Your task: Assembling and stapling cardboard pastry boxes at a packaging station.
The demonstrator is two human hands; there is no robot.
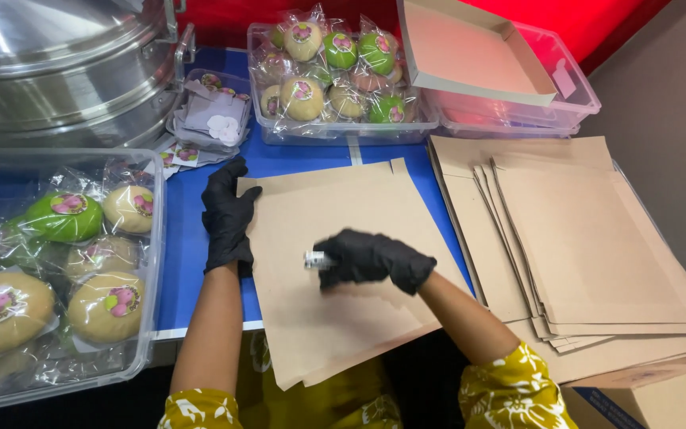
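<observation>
The left hand (227, 216) lay open on the edge of a flat cardboard sheet (343, 270) on the blue table (188, 262) — the right hand (371, 258) gripped a small white thing (314, 259), perhaps a stamp, over the sheet's middle.

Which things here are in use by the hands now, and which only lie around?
In use:
left hand
right hand
flat cardboard sheet
small stamp-like tool

Lying about:
stack of cardboard sheets
bins of wrapped buns
metal steamer

Black-gloved hands (228, 214), tan cardboard sheet (343, 270), blue table (188, 254), yellow floral sleeves (510, 393)
</observation>
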